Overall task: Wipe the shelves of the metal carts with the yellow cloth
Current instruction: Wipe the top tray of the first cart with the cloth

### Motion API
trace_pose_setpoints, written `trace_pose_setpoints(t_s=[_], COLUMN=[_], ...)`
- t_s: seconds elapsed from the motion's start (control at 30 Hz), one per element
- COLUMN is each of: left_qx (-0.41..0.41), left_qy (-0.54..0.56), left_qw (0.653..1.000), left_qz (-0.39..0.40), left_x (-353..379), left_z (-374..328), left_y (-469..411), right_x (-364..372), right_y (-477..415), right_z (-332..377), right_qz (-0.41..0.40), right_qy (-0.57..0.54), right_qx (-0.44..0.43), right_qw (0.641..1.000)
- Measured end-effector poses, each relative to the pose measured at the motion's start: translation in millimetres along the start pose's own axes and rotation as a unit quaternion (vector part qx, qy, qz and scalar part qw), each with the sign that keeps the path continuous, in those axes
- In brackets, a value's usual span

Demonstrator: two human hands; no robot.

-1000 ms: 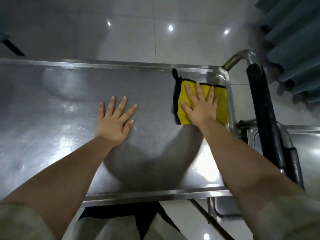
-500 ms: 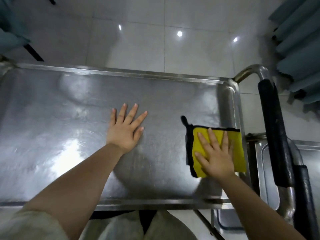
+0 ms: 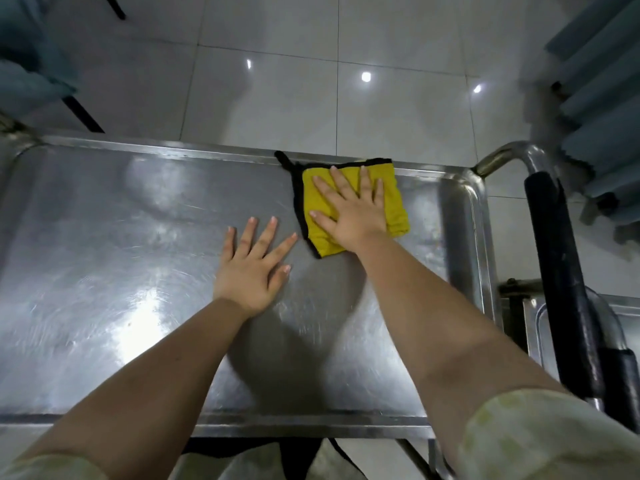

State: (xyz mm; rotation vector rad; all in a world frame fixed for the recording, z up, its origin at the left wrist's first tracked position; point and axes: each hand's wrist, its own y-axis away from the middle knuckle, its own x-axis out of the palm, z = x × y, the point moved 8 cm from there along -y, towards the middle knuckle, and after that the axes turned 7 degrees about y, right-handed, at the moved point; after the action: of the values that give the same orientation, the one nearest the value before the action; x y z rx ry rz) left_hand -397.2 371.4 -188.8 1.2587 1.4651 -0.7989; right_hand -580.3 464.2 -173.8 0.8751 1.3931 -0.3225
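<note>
The top shelf of a metal cart [image 3: 104, 237] fills most of the view, shiny and streaked. A folded yellow cloth [image 3: 394, 202] with a black edge lies against the shelf's far rim, right of the middle. My right hand [image 3: 349, 213] presses flat on the cloth with straight, spread fingers. My left hand [image 3: 252, 265] rests flat on the bare metal just left of and nearer than the cloth, fingers spread, holding nothing.
The cart's curved handle with a black grip [image 3: 554, 258] runs along the right side. A second metal cart shelf [image 3: 623, 323] stands beyond it at the lower right. Grey pleated fabric [image 3: 602, 116] hangs at the upper right. White floor tiles [image 3: 277, 81] lie behind the cart.
My right hand slid the cloth from the shelf's near right side away and leftward to the far rim. My left hand stayed flat in the same spot.
</note>
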Motion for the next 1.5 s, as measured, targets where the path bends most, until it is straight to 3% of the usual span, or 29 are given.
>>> trace_pose_setpoints(t_s=[0.07, 0.17, 0.23, 0.27, 0.37, 0.47, 0.6, 0.7, 0.77, 0.87, 0.97, 1.07, 1.17, 1.2, 1.27, 1.33, 1.4, 1.5], left_qx=[-0.007, -0.015, -0.007, -0.026, -0.186, -0.216, -0.213, -0.210, -0.212, -0.209, -0.210, -0.213, -0.209, -0.206, -0.201, -0.198, -0.201, -0.200], left_qy=[-0.004, -0.020, 0.002, 0.032, 0.057, 0.000, -0.002, 0.002, 0.003, 0.008, 0.009, 0.013, 0.017, 0.021, 0.022, 0.014, 0.012, 0.038], left_qw=[1.000, 0.999, 1.000, 0.999, 0.979, 0.976, 0.976, 0.977, 0.977, 0.977, 0.977, 0.977, 0.978, 0.978, 0.979, 0.980, 0.980, 0.979], left_qz=[0.006, 0.025, 0.023, 0.016, -0.063, -0.043, -0.032, -0.029, -0.030, -0.034, -0.031, -0.021, -0.016, -0.019, -0.019, -0.012, -0.009, 0.009], left_x=[2, 4, -2, -6, -22, -18, -16, -17, -17, -18, -17, -17, -18, -18, -19, -15, -15, -16], left_z=[2, 0, -3, 3, 59, 79, 79, 84, 83, 75, 70, 71, 78, 81, 85, 84, 80, 68], left_y=[3, -1, -2, 0, 35, 62, 60, 64, 63, 60, 59, 56, 57, 58, 60, 62, 58, 59], right_x=[9, 27, 32, 33, 31, 26, 25, 31, 37, 52, 57, 55, 56, 58, 59, 66, 78, 91], right_y=[9, 41, 59, 62, 60, 49, 71, 91, 93, 113, 131, 128, 149, 163, 176, 179, 192, 224], right_z=[-51, -146, -174, -176, -140, -49, 100, 85, 4, -128, -143, -39, 103, 132, 132, 74, -14, -106], right_qz=[0.001, 0.016, 0.024, 0.029, 0.026, 0.017, 0.026, -0.002, -0.025, 0.008, 0.021, 0.023, 0.026, 0.024, 0.000, -0.020, -0.022, 0.022], right_qy=[-0.003, -0.057, -0.056, -0.054, -0.081, -0.068, -0.018, -0.002, -0.009, -0.042, -0.052, -0.038, -0.021, -0.010, -0.008, -0.014, -0.022, -0.049], right_qx=[0.047, 0.192, 0.248, 0.260, 0.274, 0.199, -0.021, -0.072, 0.018, 0.205, 0.272, 0.194, -0.009, -0.070, -0.109, -0.046, 0.080, 0.214], right_qw=[0.999, 0.980, 0.967, 0.964, 0.958, 0.978, 0.999, 0.997, 0.999, 0.978, 0.961, 0.980, 0.999, 0.997, 0.994, 0.999, 0.996, 0.975])
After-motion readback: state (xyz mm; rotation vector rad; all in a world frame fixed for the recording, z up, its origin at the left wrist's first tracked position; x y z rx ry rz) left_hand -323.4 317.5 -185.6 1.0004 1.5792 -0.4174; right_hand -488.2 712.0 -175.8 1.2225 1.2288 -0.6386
